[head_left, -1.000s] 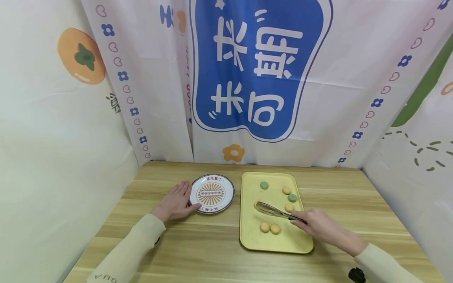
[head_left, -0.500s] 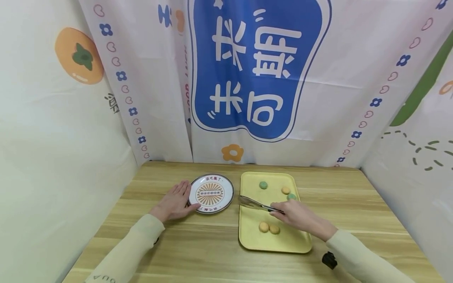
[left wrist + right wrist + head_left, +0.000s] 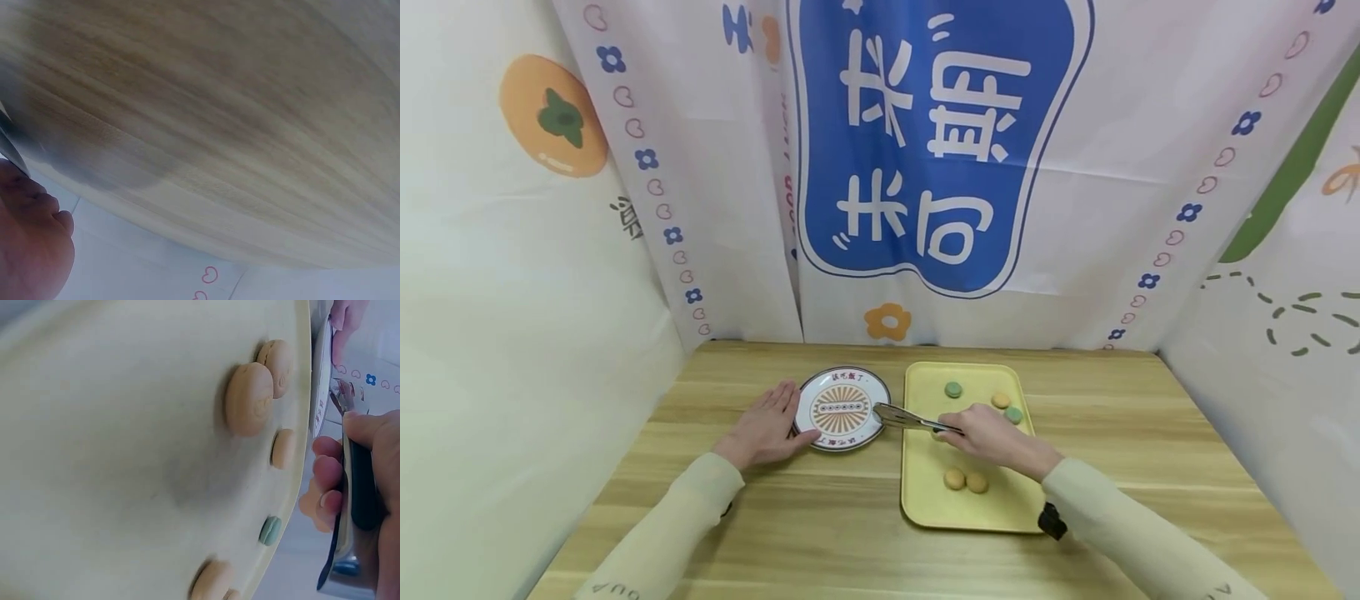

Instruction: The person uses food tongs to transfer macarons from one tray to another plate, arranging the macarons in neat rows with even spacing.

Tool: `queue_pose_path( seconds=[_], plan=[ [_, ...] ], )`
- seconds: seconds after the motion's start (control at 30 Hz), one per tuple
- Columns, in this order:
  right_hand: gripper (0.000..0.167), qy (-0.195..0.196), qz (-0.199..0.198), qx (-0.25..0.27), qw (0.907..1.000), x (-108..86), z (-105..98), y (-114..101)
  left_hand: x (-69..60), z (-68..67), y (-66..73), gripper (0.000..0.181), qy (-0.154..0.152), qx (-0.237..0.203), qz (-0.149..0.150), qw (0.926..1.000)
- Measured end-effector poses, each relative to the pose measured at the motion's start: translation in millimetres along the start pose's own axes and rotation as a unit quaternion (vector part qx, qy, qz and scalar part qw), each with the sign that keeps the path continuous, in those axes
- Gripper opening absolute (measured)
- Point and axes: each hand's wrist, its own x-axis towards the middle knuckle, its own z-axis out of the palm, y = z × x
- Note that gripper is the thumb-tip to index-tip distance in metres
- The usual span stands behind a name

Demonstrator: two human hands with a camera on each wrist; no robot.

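Note:
My left hand lies flat with straight fingers at the left rim of a round white plate, its thumb at the plate's near edge. The right hand grips metal tongs by their dark handle. The tips of the tongs reach over the plate's right rim; whether they hold anything I cannot tell. Under that hand is a yellow tray bearing several macarons, among them a green macaron and two touching orange ones near the front. In the right wrist view another orange macaron lies beyond that pair.
Everything stands on a wood-grain table. White printed cloth hangs behind it and at both sides. A narrow strip of table separates plate and tray.
The right hand has moved left with the tongs, from above the tray to the plate's right rim. My left hand has stayed at the plate. The head view has shifted slightly.

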Motion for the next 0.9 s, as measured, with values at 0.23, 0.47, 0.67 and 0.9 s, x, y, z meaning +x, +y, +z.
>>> queue_pose_path(
  seconds=[0.23, 0.47, 0.67, 0.9],
  plan=[
    [0.021, 0.002, -0.012, 0.0, 0.9999, 25.2, 5, -2, 0.5, -3.9, -2.6, 0.101, -0.004, 0.004, 0.002, 1.0],
    [0.022, -0.012, 0.018, 0.003, 0.9998, 37.5, 5, -1, 2.2, -5.9, -3.6, 0.101, -0.007, 0.009, 0.001, 0.9999],
    [0.026, -0.009, 0.03, -0.006, 0.9995, 48.2, 6, -1, 4.7, -4.6, -5.0, 0.101, 0.001, 0.013, 0.006, 0.9999],
    [0.027, -0.013, 0.035, -0.03, 0.9989, 59.3, 13, -1, 2.8, -3.5, -2.3, 0.102, -0.008, 0.006, 0.009, 0.9999]
  ],
)
